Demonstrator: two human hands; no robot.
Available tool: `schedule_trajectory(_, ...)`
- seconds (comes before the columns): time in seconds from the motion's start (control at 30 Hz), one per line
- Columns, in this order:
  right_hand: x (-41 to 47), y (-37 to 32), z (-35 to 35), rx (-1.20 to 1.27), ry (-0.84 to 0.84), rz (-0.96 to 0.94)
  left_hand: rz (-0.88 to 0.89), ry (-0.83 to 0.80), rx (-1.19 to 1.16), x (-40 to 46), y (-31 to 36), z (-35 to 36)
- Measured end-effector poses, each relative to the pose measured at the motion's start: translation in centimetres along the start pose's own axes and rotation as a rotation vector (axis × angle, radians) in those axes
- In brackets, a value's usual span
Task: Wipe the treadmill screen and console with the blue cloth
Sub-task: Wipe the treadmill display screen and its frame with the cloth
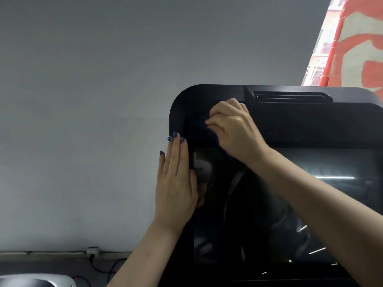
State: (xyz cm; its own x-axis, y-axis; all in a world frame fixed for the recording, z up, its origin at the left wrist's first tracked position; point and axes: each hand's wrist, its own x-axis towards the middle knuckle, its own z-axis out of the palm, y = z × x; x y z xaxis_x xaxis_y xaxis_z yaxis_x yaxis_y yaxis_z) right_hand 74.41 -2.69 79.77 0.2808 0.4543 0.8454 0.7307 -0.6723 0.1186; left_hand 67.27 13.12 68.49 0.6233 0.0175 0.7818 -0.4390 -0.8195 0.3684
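While right hand (234,129) grips blue cloth (204,126) — mostly hidden — on console (207,94), left hand (176,181) flat, fingers straight.

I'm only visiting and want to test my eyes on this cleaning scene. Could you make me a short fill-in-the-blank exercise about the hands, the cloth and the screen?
1. The right hand presses a bunched cloth whose colour is ____.
2. The left hand lies flat against the ____ edge of the console.
3. The cloth sits near the console's upper ____ corner.
4. The screen below the cloth is switched ____.

Missing words: blue; left; left; off
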Motion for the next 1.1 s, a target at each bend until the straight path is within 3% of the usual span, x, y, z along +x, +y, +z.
schedule_trajectory(0.23,-2.0,0.4,-0.1,-0.03,0.184,0.185,-0.004,0.026,0.017,0.0,0.1,0.2)
schedule_trajectory(0.47,-1.0,-0.2,-0.3,0.0,0.03,0.04,-0.003,0.02,0.02,0.0,0.1,0.2)
schedule_trajectory(0.7,-2.3,0.1,-0.2,0.005,0.197,0.174,-0.001,0.048,0.044,0.0,0.2,0.3)
schedule_trajectory(0.93,-3.1,0.3,-0.9,0.088,0.02,0.009,0.135,0.025,0.127,0.2,0.6,-0.1)
schedule_trajectory(1.1,-4.1,0.6,-1.1,0.058,0.097,0.08,0.107,0.053,0.146,0.3,0.5,0.2)
